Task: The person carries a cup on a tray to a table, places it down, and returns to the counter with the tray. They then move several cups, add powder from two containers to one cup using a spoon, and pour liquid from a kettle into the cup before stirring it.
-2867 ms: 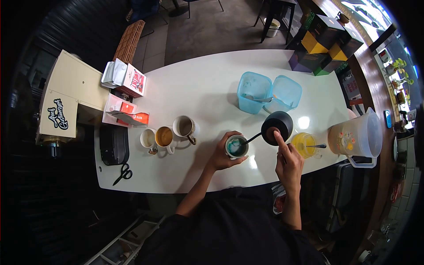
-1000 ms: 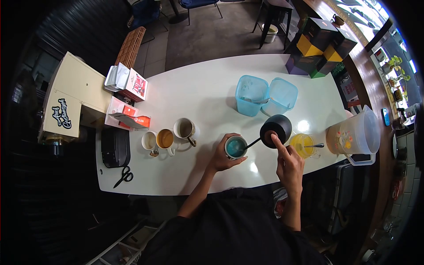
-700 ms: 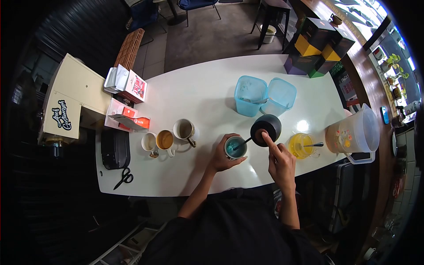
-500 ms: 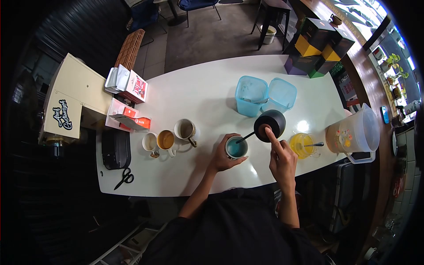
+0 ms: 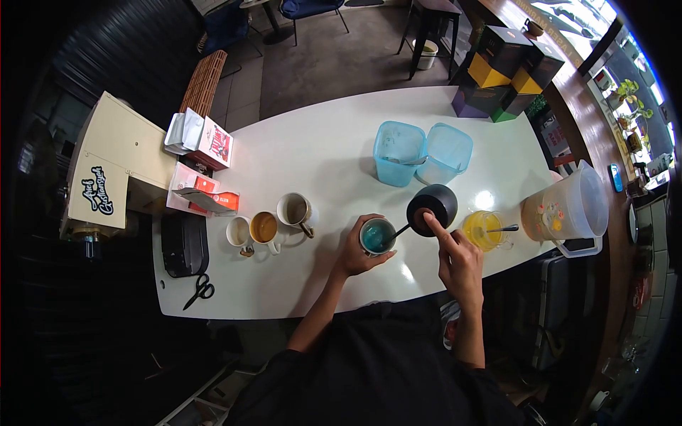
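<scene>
Matte black round kettle in closed grip of right hand; left hand tight around teal-filled cup

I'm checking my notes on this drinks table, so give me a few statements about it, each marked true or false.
The left hand grips the cup of blue liquid. True.
The right hand is empty. False: it holds the black kettle, spout over the cup.
The scissors lie on the white table. True.
The yellow drink has no spoon. False: a spoon rests in it.
</scene>
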Tool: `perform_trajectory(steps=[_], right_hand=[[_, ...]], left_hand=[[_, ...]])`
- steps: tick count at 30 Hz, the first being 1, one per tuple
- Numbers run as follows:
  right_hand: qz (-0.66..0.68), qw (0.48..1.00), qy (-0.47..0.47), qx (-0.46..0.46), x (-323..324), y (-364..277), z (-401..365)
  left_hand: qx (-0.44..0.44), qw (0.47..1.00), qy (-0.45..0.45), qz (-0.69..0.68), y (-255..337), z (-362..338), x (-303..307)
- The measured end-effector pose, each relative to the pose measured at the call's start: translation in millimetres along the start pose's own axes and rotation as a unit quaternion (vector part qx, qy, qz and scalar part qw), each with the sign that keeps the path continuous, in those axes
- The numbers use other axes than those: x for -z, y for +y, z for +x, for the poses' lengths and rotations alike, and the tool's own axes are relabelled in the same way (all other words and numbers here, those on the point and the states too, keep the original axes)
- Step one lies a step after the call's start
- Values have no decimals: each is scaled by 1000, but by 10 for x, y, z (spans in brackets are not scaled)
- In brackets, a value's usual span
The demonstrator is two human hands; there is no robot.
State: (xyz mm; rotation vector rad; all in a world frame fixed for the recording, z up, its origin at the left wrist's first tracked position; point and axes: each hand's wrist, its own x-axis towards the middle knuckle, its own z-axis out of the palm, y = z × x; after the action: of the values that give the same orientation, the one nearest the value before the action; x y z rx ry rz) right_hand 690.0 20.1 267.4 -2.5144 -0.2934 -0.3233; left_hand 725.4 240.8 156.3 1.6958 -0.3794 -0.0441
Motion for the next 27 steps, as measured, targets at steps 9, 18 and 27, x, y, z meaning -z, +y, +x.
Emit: perform_trajectory(steps=[9, 18, 27], right_hand=[[-6, 998, 63, 0, -148, -22, 84], [-30, 999, 21, -7, 18, 11, 3], [-16, 1000, 13, 11, -131, -77, 86]], left_hand=[[26, 1000, 4, -5, 74, 8, -1], [11, 1000, -3, -5, -6, 0, -5], [5, 1000, -1, -15, 24, -1, -3]])
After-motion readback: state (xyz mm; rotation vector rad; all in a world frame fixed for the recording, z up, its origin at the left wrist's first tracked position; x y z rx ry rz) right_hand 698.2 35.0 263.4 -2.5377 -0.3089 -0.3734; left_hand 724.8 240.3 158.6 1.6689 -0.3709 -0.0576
